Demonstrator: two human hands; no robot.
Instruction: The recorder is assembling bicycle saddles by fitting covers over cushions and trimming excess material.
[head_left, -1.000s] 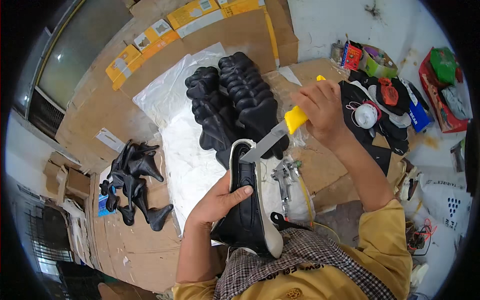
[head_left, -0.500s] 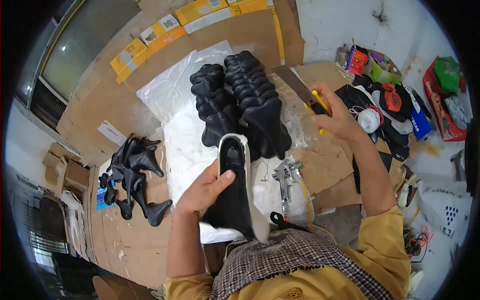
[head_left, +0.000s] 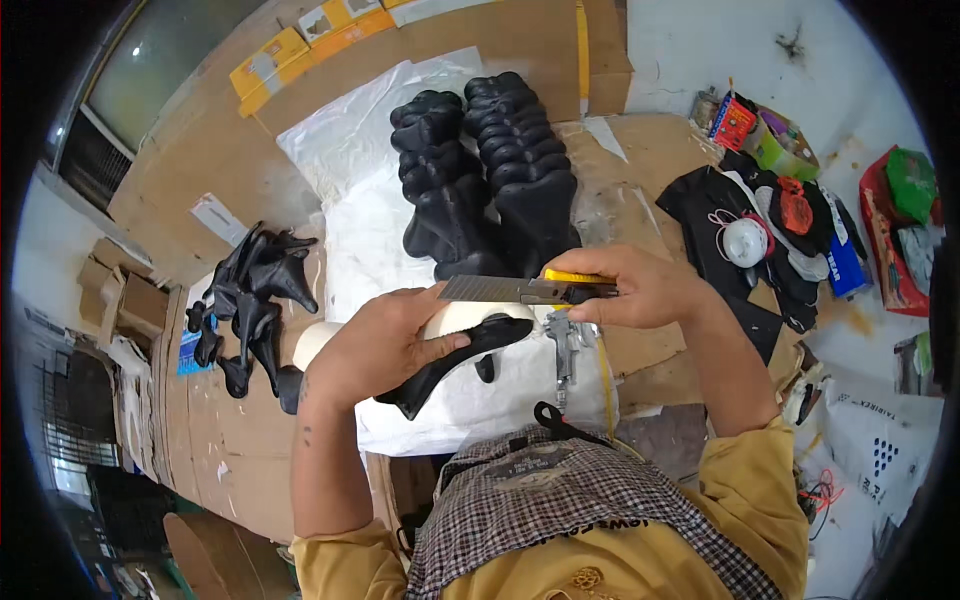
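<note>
In the head view, at frame centre, the left hand [head_left: 375, 345] grips a black moulded piece [head_left: 455, 360] with a pale rim. The right hand [head_left: 645, 290], just right of centre, is closed around a yellow-handled utility knife [head_left: 525, 290], its blade reaching left above the piece. Two stacks of black pieces [head_left: 490, 180] stand on white plastic sheeting [head_left: 350, 190] in the upper middle.

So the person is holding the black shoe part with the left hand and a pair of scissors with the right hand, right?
Not quite. The right hand holds a yellow-handled knife with a long flat blade, not scissors. The left hand does hold the black shoe part. The head view shows both.
</note>
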